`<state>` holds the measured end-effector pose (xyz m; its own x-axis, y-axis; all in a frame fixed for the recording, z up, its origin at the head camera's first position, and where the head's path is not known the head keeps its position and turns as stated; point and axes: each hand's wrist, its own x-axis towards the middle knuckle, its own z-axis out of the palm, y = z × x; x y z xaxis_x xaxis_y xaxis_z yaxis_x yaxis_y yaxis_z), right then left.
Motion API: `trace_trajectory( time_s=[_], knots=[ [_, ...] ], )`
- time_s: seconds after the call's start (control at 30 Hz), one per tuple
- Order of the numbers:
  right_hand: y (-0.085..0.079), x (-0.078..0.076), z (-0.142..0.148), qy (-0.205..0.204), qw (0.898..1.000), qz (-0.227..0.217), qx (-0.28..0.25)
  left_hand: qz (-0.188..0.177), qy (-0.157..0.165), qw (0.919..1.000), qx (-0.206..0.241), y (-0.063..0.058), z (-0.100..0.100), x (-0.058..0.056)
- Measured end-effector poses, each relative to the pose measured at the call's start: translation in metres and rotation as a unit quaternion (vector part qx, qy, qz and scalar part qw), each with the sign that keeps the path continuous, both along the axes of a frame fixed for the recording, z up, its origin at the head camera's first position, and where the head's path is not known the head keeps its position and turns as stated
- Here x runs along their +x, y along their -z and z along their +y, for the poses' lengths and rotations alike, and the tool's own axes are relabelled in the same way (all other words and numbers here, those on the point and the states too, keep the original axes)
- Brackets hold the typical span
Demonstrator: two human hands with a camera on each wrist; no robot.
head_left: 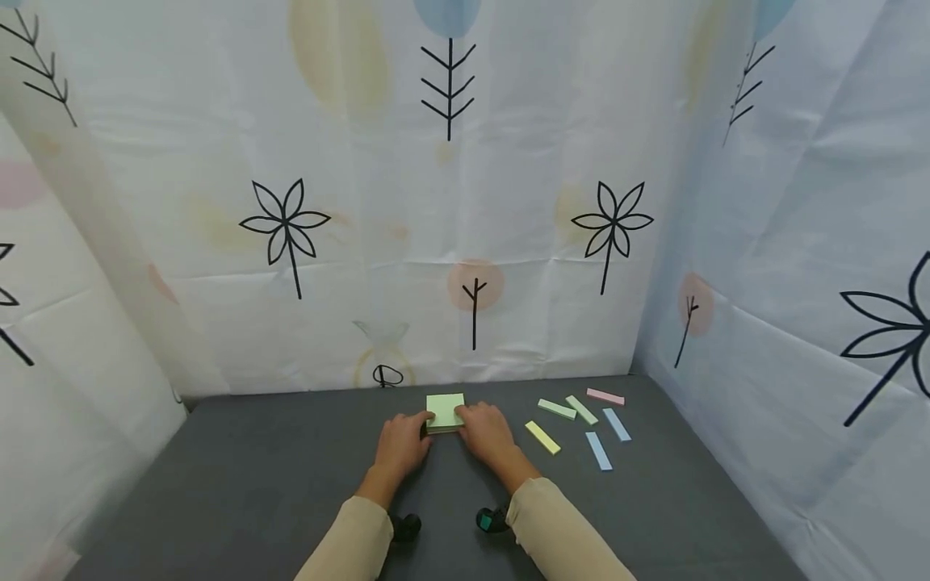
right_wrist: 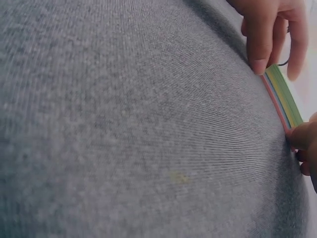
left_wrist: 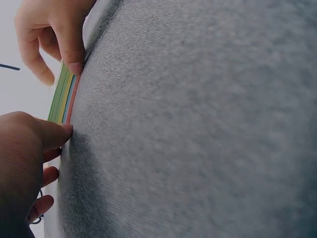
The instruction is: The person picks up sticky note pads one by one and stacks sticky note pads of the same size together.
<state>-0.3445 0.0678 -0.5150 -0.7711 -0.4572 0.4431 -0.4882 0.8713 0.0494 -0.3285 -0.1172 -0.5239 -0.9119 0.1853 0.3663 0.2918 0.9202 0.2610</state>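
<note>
A square stack of thin coloured pieces (head_left: 445, 408), pale green on top, lies on the grey table towards the back. Its near edge, in the left wrist view, shows green, yellow, blue and red layers (left_wrist: 64, 99), red lowest. My left hand (head_left: 401, 444) holds the stack's left side, thumb at the near bottom corner and a finger on the top edge. The right hand (head_left: 488, 434) grips the right side in the same way, its thumb (right_wrist: 301, 134) against the near corner in the right wrist view. The stack's far side is hidden in both wrist views.
Right of the stack lie loose flat strips: a yellow strip (head_left: 542, 437), two green strips (head_left: 557, 409), two blue strips (head_left: 599, 451) and a pink strip (head_left: 605, 397). A patterned white curtain (head_left: 363, 307) stands behind the grey table (head_left: 276, 476) and along both sides.
</note>
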Motion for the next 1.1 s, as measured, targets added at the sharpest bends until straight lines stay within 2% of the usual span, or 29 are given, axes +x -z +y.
trace_trajectory(
  time_s=[0.23,0.33,0.43,0.7,0.93,1.1],
  knots=[
    [-0.002,0.007,0.011,0.008,0.995,-0.071,-0.07,-0.022,0.001,0.9997,0.007,-0.002,-0.002,0.006],
    [-0.004,0.012,0.018,0.011,0.993,-0.08,-0.081,-0.02,0.005,0.9998,0.004,-0.001,-0.002,0.007],
    [-0.008,0.018,0.024,0.008,0.993,-0.076,-0.092,-0.02,0.006,0.9998,0.005,0.0,-0.003,0.008],
    [-0.009,0.037,0.051,-0.003,0.991,-0.028,-0.129,-0.032,0.018,0.9993,0.012,0.003,-0.005,0.012],
    [-0.007,0.05,0.084,0.046,0.985,-0.02,-0.167,-0.032,0.031,0.9989,0.014,0.004,-0.007,0.014],
    [-0.003,0.054,0.104,0.1,0.976,-0.048,-0.189,-0.034,0.028,0.9989,0.018,0.003,-0.007,0.014]
  ],
)
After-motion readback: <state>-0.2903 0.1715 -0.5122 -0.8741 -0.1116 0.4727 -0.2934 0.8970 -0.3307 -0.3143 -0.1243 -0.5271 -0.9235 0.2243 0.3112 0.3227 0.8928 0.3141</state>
